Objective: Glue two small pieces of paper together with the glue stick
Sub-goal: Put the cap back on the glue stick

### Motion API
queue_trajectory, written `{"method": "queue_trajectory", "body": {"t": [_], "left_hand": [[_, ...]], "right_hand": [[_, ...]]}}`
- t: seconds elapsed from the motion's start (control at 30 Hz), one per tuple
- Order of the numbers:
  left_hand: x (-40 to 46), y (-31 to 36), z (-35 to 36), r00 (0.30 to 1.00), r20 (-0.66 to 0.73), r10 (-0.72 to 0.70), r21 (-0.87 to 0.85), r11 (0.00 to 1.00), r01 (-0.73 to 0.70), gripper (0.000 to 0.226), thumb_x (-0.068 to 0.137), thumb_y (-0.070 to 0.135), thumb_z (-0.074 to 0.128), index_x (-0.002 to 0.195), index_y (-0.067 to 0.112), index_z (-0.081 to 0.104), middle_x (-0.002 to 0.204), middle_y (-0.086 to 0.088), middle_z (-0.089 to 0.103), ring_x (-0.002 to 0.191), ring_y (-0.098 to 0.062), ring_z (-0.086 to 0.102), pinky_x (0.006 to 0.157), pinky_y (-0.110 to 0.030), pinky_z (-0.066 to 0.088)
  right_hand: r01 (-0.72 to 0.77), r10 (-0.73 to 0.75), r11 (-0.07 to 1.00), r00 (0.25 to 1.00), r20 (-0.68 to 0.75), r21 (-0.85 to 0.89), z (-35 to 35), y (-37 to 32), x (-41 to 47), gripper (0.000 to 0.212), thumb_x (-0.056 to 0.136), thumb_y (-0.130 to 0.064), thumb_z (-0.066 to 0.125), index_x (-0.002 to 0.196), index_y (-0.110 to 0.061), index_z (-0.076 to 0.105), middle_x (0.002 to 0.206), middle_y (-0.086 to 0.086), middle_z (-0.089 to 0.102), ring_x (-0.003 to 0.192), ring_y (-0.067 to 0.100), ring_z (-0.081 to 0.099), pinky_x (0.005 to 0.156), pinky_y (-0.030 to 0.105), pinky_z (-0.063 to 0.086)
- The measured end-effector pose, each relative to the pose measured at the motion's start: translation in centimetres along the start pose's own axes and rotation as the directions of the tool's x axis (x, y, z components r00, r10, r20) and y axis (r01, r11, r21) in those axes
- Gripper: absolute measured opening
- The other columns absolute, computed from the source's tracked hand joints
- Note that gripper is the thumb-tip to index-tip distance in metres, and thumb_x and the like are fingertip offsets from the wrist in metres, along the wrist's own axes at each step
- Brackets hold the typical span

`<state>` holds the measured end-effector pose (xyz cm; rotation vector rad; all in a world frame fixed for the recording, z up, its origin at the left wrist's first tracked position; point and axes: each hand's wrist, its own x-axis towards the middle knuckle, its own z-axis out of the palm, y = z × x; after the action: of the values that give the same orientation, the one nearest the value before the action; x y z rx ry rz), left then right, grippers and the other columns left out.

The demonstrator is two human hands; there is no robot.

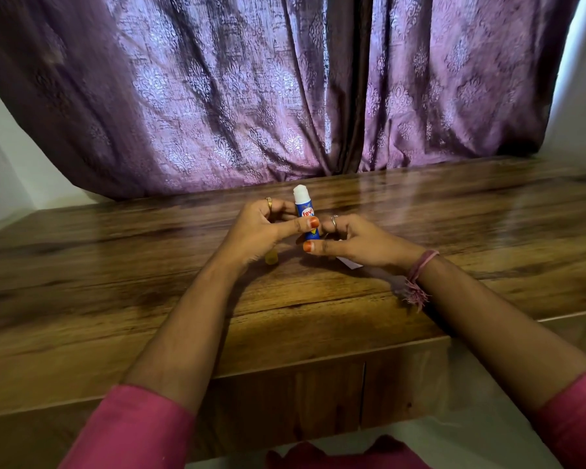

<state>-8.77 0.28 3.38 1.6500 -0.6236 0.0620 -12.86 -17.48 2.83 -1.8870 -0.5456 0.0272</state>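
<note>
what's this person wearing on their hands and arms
Both arms end in pink sleeves, the left sleeve and the right sleeve, pushed up toward the elbows. The left hand has a gold ring on one of its fingers, the right hand a silver ring. A pink thread band with a frayed tassel circles the right wrist. Both thumbnails are painted orange.

Bare tabletop [454,211] flanks both hands; curtain [251,96] blocks the far edge.

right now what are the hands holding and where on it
Both hold the uncapped glue stick upright. The left hand grips the blue tube around its middle, thumb across the label; the right hand pinches its lower end. White glue shows on top.
</note>
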Motion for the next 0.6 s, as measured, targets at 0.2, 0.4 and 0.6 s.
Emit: {"method": "queue_trajectory", "body": {"t": [0.2, 0.4, 0.6], "left_hand": [[0.13, -0.11, -0.02, 1.0, 0.01, -0.019, 0.046, 0.999, 0.019, 0.026, 0.059, 0.03, 0.086, 0.082, 0.023, 0.076, 0.086, -0.004, 0.074, 0.085, -0.021, 0.067, 0.084, -0.046, 0.051], [-0.05, 0.19, 0.22, 1.0, 0.008, -0.018, 0.008, 1.0, 0.018, 0.021, 0.064, 0.024, 0.084, 0.082, 0.021, 0.076, 0.092, -0.014, 0.072, 0.09, -0.029, 0.066, 0.088, -0.05, 0.049], [0.0, 0.43, -0.48, 1.0, 0.022, 0.005, 0.025, 1.0, -0.005, 0.028, 0.055, 0.038, 0.084, 0.079, 0.027, 0.076, 0.084, -0.001, 0.074, 0.085, -0.018, 0.067, 0.087, -0.04, 0.051]], "right_hand": [[-0.001, -0.013, 0.994, 0.992, -0.127, -0.106, 0.05, 0.11, 0.31, 0.01, 0.074, -0.013, 0.079, 0.077, -0.014, 0.07, 0.082, 0.024, 0.063, 0.076, 0.025, 0.048, 0.07, 0.04, 0.037], [-0.016, -0.003, 0.992, 0.989, -0.151, -0.122, 0.01, 0.51, 0.39, 0.027, 0.07, -0.022, 0.083, 0.076, -0.006, 0.061, 0.064, 0.003, 0.051, 0.059, 0.012, 0.042, 0.058, 0.032, 0.034], [-0.005, 0.004, 1.0, 0.999, 0.038, 0.024, -0.39, -0.06, -0.41, 0.016, 0.089, -0.003, 0.06, 0.104, 0.001, 0.064, 0.095, 0.007, 0.062, 0.082, 0.005, 0.057, 0.076, 0.018, 0.048]]}}
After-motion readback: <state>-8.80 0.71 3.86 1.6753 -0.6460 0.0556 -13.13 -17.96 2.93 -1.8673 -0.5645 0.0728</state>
